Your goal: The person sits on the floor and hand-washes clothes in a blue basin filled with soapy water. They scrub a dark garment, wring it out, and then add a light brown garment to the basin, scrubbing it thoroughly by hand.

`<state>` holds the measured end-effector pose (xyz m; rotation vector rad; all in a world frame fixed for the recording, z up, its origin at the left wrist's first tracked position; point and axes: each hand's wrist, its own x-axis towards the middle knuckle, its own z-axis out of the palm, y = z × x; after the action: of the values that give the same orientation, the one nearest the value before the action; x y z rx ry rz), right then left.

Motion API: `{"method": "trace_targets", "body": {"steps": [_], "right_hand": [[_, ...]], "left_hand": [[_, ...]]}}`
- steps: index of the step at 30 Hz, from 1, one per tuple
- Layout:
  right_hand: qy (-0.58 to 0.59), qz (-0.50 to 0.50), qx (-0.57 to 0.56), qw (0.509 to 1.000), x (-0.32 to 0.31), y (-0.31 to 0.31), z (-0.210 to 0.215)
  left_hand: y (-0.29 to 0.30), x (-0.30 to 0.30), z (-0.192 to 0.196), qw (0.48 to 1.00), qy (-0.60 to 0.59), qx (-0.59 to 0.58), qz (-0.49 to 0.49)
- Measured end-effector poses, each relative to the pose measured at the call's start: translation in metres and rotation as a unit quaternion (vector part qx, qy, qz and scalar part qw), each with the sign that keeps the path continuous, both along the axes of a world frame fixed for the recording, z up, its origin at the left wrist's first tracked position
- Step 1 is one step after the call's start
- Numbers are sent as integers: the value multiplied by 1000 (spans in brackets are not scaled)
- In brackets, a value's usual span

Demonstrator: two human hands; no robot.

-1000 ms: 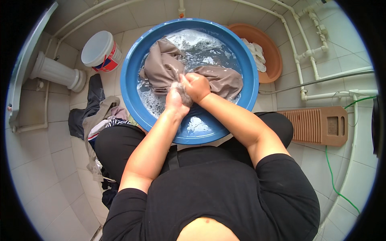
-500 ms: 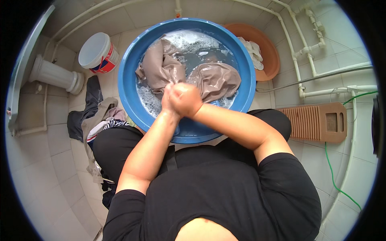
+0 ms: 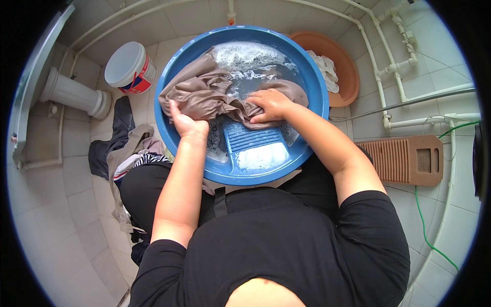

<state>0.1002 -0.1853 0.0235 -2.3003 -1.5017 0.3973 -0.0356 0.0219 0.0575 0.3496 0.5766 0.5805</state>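
Observation:
A large blue basin (image 3: 319, 105) holds sudsy water and a wet grey-brown piece of clothing (image 3: 197, 97); its exact kind cannot be told. My left hand (image 3: 189, 124) grips the bunched cloth at the basin's left side, thumb showing and the other fingers partly hidden under the fabric. My right hand (image 3: 271, 106) holds the same cloth nearer the middle, fingers curled over it from above. Between my hands the fabric is gathered in folds, and its right end lies in the water. The ribbed blue washboard (image 3: 255, 139) built into the basin's near side shows below the cloth.
Behind the basin at the right, an orange-brown tub (image 3: 348, 77) holds white cloth (image 3: 325, 70). A white bucket (image 3: 125, 66) stands at the back left, with piled clothes (image 3: 120, 148) nearer me. A brown washboard (image 3: 404, 159) lies at the right, beside a green hose (image 3: 424, 227) and wall pipes (image 3: 394, 66).
My hands were clasped together on the twisted cloth over the basin's near middle. Now they are apart, left and right, with the cloth loosened between them and the basin's washboard uncovered.

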Motion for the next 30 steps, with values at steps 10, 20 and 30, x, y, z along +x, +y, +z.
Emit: {"method": "trace_targets", "body": {"steps": [10,20,30], "right_hand": [[-24,-261,-65,963,-3,3,-27],[83,-197,348,913,-70,48,32],[7,-179,322,930,-102,61,30]], "left_hand": [[-25,-1,-30,993,39,-34,-108],[-34,8,-46,969,-22,-119,-217],[-42,-6,-90,954,-88,-56,-280]]}}
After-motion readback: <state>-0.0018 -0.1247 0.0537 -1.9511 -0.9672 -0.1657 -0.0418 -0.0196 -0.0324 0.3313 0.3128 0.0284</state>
